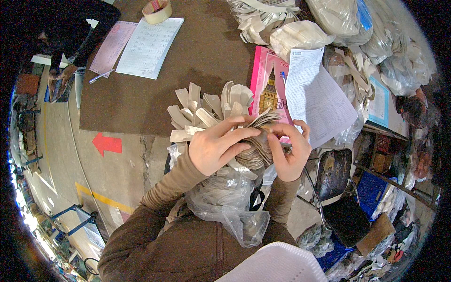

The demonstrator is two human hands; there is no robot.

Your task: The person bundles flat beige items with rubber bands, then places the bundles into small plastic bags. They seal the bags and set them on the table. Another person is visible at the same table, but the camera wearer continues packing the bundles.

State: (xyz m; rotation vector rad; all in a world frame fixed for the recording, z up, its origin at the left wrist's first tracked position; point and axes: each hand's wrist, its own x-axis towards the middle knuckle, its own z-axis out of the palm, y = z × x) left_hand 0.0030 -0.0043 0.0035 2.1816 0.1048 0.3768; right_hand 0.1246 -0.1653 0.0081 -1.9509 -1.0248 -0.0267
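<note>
A thick bundle of beige, flat fabric-like strips [257, 152] sits in front of my body at the table's near edge, its layers stacked and curved. My left hand [213, 146] grips the bundle from the left, fingers lying across its top layers. At its right side my right hand [290, 151] pinches the edge of the strips between thumb and fingers. More loose strip ends [206, 105] fan out beyond my left hand. Below the bundle, a clear plastic bag [223, 190] lies crumpled on my lap, partly around the strips.
On the brown table [206, 47] are a pink book [265, 80], a printed sheet [317, 94], a handwritten paper [149, 49], a pen [102, 76] and a tape roll [157, 10]. Bagged strips [338, 14] pile up far right. A black chair [336, 188] stands right; another person [56, 28] is far left.
</note>
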